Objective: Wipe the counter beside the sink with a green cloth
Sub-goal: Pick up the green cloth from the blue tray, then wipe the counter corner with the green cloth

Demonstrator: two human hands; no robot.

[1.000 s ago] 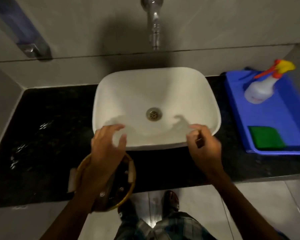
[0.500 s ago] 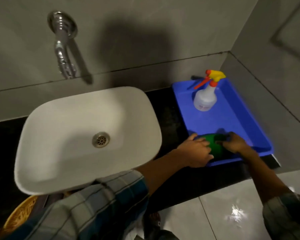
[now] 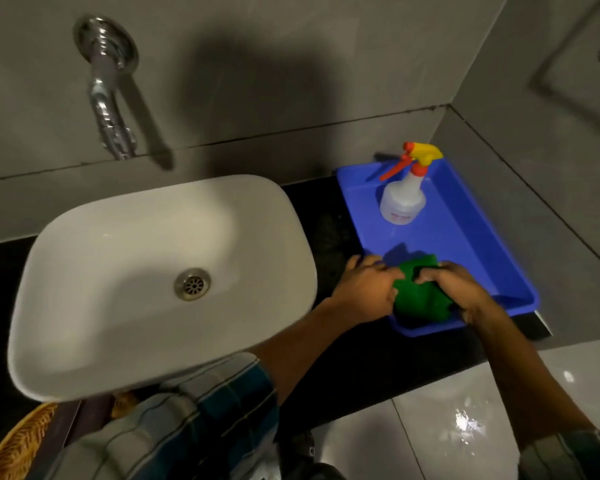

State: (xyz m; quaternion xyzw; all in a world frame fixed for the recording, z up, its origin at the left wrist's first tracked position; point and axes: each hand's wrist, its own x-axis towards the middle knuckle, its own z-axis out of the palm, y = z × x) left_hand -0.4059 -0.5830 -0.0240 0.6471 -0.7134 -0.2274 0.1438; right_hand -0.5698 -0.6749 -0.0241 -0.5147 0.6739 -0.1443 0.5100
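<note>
Green cloth [image 3: 420, 296] looks soft and light, bunching where your left hand [image 3: 368, 289] and right hand [image 3: 465, 289] pinch it; grip a gathered fold.

The green cloth [image 3: 420, 296] is bunched between both hands, gripped at either side. The black counter [image 3: 329, 230] lies just beyond the left hand [image 3: 364, 292].

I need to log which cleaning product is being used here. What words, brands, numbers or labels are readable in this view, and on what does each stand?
Translucent white plastic spray bottle with the yellow and red trigger: a faint reddish line of print low on its body, too small and blurred to read.
Blue plastic tray, green cloth, white ceramic sink, chrome wall tap: no text visible.
</note>
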